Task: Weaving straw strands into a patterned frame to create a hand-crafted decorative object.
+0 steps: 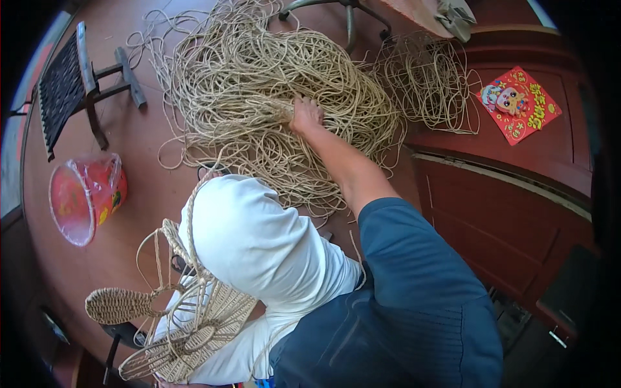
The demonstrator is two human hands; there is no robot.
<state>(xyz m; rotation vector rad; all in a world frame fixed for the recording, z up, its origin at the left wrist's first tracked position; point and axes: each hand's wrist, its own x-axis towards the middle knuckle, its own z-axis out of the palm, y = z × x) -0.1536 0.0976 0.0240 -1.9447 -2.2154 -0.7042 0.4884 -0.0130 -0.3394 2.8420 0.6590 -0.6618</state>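
Note:
My right hand [307, 115] reaches out over a big loose heap of tan straw rope [259, 64] on the floor. Its fingers are curled down onto the strands, closed on the rope beside a thicker gathered bunch. Across my white-trousered lap lies a woven straw piece [226, 307], made of cord, with open loops and a densely woven oval end [116, 305]. A cord runs from it up over my knee. At the lower picture edge, under the woven piece, a sliver of skin [173, 385] looks like my left hand; its fingers are hidden.
A black woven-seat stool [68, 84] lies tipped at the left, near a red bucket [87, 197] with clear plastic. A wire frame [430, 84] with rope stands right of the heap. Metal chair legs [349, 26] and a red decorated card [519, 105] on wooden panelling are beyond.

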